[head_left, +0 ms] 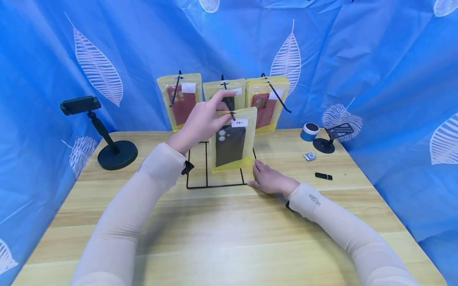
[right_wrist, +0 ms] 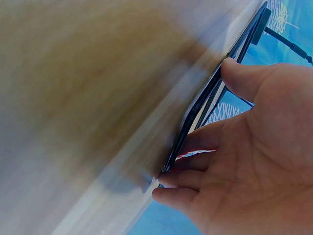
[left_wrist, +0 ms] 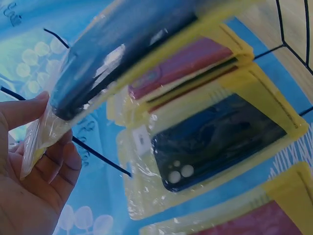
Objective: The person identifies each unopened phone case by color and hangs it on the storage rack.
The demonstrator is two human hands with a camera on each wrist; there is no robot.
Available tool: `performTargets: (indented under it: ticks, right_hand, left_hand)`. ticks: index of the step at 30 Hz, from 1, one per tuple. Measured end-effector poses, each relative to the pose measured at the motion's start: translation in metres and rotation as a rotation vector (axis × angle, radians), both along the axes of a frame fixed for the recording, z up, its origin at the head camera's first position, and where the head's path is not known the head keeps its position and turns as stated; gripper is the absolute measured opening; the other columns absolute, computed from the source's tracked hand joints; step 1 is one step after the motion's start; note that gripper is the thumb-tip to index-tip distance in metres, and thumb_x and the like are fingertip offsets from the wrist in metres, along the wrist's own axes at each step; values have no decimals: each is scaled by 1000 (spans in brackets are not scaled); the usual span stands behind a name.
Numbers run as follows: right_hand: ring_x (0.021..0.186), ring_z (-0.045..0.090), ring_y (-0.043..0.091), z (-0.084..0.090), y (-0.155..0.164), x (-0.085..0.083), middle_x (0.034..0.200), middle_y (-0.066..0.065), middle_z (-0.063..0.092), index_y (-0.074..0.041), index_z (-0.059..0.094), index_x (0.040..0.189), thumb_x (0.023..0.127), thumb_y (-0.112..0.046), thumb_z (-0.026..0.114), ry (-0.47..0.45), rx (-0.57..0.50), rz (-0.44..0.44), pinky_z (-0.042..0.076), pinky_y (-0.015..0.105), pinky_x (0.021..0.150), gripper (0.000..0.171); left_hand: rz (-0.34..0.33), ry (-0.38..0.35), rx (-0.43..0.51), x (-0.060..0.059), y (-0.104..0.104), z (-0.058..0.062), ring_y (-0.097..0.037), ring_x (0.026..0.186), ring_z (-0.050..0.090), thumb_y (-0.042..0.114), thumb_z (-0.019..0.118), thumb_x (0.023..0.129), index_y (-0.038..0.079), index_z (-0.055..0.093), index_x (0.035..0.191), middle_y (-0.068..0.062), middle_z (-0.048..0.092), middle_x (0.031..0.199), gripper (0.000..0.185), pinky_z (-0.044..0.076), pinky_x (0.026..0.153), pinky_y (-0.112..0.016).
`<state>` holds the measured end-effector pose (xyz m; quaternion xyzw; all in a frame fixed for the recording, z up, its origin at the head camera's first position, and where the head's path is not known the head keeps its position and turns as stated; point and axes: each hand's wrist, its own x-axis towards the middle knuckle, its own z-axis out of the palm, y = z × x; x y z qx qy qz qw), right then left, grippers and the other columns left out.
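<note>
My left hand (head_left: 209, 115) pinches the top edge of a clear-and-yellow zip bag (head_left: 251, 137) between thumb and fingers, at the front end of the rack's middle hook. Inside it is a black phone case (head_left: 230, 147), under a white label. Whether the hook passes through the bag's hole cannot be made out. In the left wrist view another bagged black case (left_wrist: 220, 142) hangs behind. My right hand (head_left: 270, 178) rests at the front right corner of the black wire display rack (head_left: 214, 185), fingers fairly straight, thumb and fingertips touching its bar (right_wrist: 195, 107).
Bagged red phone cases hang on the left hook (head_left: 174, 93) and right hook (head_left: 279, 95). A black phone stand (head_left: 117, 155) is at left. On the right are a blue-and-white cylinder (head_left: 308, 132), a small black stand (head_left: 324, 145), a small square device (head_left: 309, 156) and a black stick (head_left: 323, 176).
</note>
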<state>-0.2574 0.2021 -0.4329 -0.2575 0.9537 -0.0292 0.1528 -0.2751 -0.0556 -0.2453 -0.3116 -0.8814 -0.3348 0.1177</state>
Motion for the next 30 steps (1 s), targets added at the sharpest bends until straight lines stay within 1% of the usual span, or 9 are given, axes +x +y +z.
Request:
performTargets:
  ticks: [3, 5, 7, 9, 10, 12, 17, 24, 30]
  right_hand:
    - [153, 10, 42, -1, 0, 0, 162, 33, 8, 13, 18, 152, 104, -48, 41, -1, 10, -20, 18, 50, 125, 81]
    - [152, 11, 42, -2, 0, 0, 161, 33, 9, 13, 19, 152, 104, -48, 42, 2, 7, -22, 18, 51, 124, 81]
    - [152, 12, 43, -2, 0, 1, 161, 33, 10, 14, 20, 151, 104, -48, 42, 6, 5, -19, 18, 51, 124, 81]
    - [152, 12, 43, -3, 0, 1, 161, 34, 10, 14, 20, 151, 104, -48, 42, 7, 10, -16, 18, 51, 124, 81]
    - [152, 11, 43, -3, 0, 1, 161, 33, 10, 14, 19, 151, 104, -49, 41, 4, 15, -17, 18, 50, 125, 81]
    - [152, 12, 43, -4, 0, 1, 161, 33, 10, 14, 19, 151, 104, -49, 41, 4, 17, -16, 18, 50, 124, 81]
    - [152, 12, 42, -6, 0, 0, 161, 33, 10, 13, 20, 152, 104, -50, 39, 11, 24, -9, 18, 50, 124, 81]
    - [152, 12, 42, -6, 0, -1, 161, 33, 10, 13, 20, 152, 105, -50, 39, 10, 11, -7, 17, 50, 125, 81]
    - [152, 11, 42, -4, 0, -1, 161, 33, 10, 13, 20, 152, 105, -50, 39, 7, 3, -7, 17, 50, 125, 81]
  left_hand:
    - [50, -30, 39, -12, 1, -2, -25, 53, 55, 21, 63, 98, 13, 45, 129, -8, 72, 120, 37, 42, 56, -33]
    - [99, -52, 63, -20, 2, -3, -25, 65, 63, 23, 65, 97, 12, 46, 118, -7, 71, 119, 29, 46, 63, -33]
    - [149, -63, 76, -29, 2, -4, -25, 74, 64, 24, 66, 97, 12, 48, 109, -6, 70, 113, 25, 47, 69, -33]
    - [190, -72, 83, -38, 2, -6, -25, 76, 62, 26, 66, 97, 12, 51, 106, -6, 69, 103, 22, 46, 70, -34]
    - [208, -67, 82, -43, 3, -7, -23, 78, 61, 27, 65, 97, 12, 53, 105, -6, 69, 100, 21, 46, 72, -33]
    - [230, -56, 85, -51, 2, -8, -23, 72, 55, 28, 65, 97, 11, 58, 104, -6, 68, 97, 19, 44, 69, -33]
    - [269, -41, 102, -67, 1, -11, -20, 66, 51, 33, 63, 98, 11, 66, 102, -6, 69, 95, 22, 41, 65, -30]
    - [313, -72, 95, -79, 1, -7, -20, 65, 50, 38, 60, 99, 12, 63, 98, -4, 63, 84, 26, 40, 62, -30]
    - [359, -118, 111, -84, 2, -3, -18, 68, 53, 39, 61, 98, 13, 60, 104, -4, 64, 93, 27, 43, 65, -29]
